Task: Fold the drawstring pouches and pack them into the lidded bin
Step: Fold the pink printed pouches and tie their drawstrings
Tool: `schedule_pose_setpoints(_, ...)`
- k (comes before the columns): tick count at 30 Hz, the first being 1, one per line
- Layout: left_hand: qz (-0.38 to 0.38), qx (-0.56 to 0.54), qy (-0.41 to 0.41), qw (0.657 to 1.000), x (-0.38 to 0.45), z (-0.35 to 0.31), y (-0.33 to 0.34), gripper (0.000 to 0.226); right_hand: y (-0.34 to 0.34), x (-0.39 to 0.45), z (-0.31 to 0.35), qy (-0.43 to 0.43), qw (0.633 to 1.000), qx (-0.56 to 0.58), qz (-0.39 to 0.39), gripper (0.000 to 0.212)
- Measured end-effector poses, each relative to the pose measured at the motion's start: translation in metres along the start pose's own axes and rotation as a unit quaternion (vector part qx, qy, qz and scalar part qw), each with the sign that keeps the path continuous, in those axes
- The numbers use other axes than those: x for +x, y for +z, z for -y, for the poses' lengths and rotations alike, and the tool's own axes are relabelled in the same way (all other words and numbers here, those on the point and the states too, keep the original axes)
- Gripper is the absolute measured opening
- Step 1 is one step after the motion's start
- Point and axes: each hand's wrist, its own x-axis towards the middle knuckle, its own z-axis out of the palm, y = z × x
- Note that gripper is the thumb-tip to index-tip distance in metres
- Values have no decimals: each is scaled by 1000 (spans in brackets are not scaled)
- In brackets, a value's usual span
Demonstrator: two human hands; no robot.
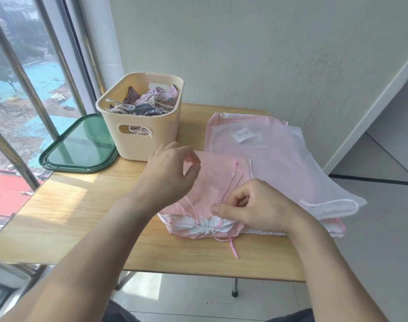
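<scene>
A pink drawstring pouch point(212, 182) lies on the wooden counter point(82, 217), just near of the cream bin point(149, 140). The right hand point(256, 205) pinches its pink cord point(230, 184); the left hand point(170, 173) hovers above the cloth, thumb and forefinger closed together, whether on fabric I cannot tell. The green lid point(79, 145) lies left of the bin.

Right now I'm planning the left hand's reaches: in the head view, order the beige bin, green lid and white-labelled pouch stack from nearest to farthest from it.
1. Beige bin, just beyond the left hand.
2. White-labelled pouch stack, to its right.
3. Green lid, far left by the window.
</scene>
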Motion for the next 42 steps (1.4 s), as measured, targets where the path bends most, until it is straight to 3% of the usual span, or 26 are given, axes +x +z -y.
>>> schedule_pose_setpoints(3,55,51,-35,997,-7,-10,-15,43,0,1,1,5,1000,-7,5,39)
schedule_pose_setpoints(5,142,107,-73,981,-15,-20,-21,67,1,1,3,5,1000,-12,11,38)
schedule_pose_setpoints(8,228,170,-101,954,-29,-34,-20,74,1,2,4,8,1000,-10,-2,30)
schedule_pose_setpoints(13,178,153,-97,967,-30,-39,-9,70,5,8,1,23,996,-3,-86,25)
schedule_pose_setpoints(16,174,118,-74,975,-27,-35,-4,57,8,10,0,43,992,6,-122,27)
schedule_pose_setpoints(19,125,42,-34,991,-24,-34,0,34,9,11,0,42,988,23,-145,26)
schedule_pose_setpoints(22,69,-7,-23,997,-21,-33,4,30,12,12,0,26,983,47,-177,22)
schedule_pose_setpoints(27,51,-134,-28,989,-16,-29,8,21,16,10,4,-23,970,93,-222,13)
schedule_pose_setpoints(31,0,-272,-25,962,-15,-34,8,15,16,8,8,-67,952,141,-264,11)
schedule_pose_setpoints(34,-9,-307,-23,951,-14,-38,11,12,16,7,11,-64,947,181,-258,8)
schedule_pose_setpoints(42,0,-258,16,966,-15,-33,14,8,11,6,8,-54,946,279,-153,11)
